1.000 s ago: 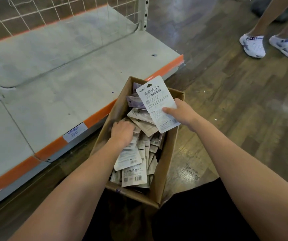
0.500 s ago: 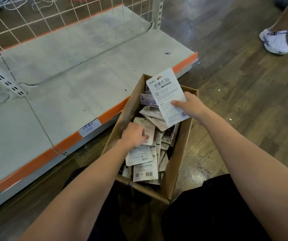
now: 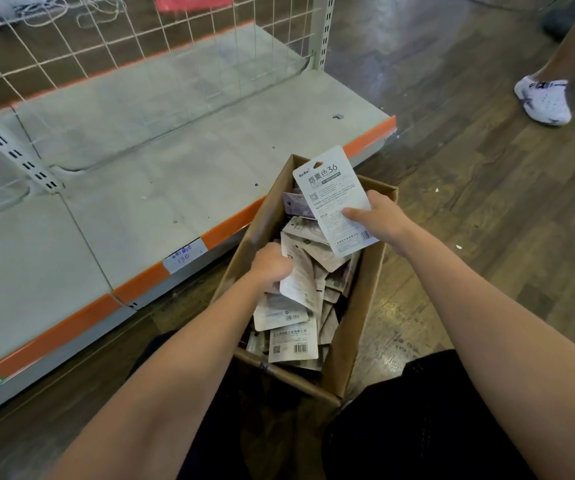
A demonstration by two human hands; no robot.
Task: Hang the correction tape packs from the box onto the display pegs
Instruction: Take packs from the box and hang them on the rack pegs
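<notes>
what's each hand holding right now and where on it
Right hand pinches a correction tape pack by its lower right edge. Left hand grips another pack in the box, near its top.

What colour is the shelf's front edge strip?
Orange, on the shelf edge strip, seen from the head view.

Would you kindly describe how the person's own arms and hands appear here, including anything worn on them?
Both forearms are bare as far as the view shows; no sleeve reaches into the picture. The left hand and the right hand carry no gloves, and no watch, bracelet or ring is visible on either. Dark clothing shows only below the arms, at the lap.
</notes>
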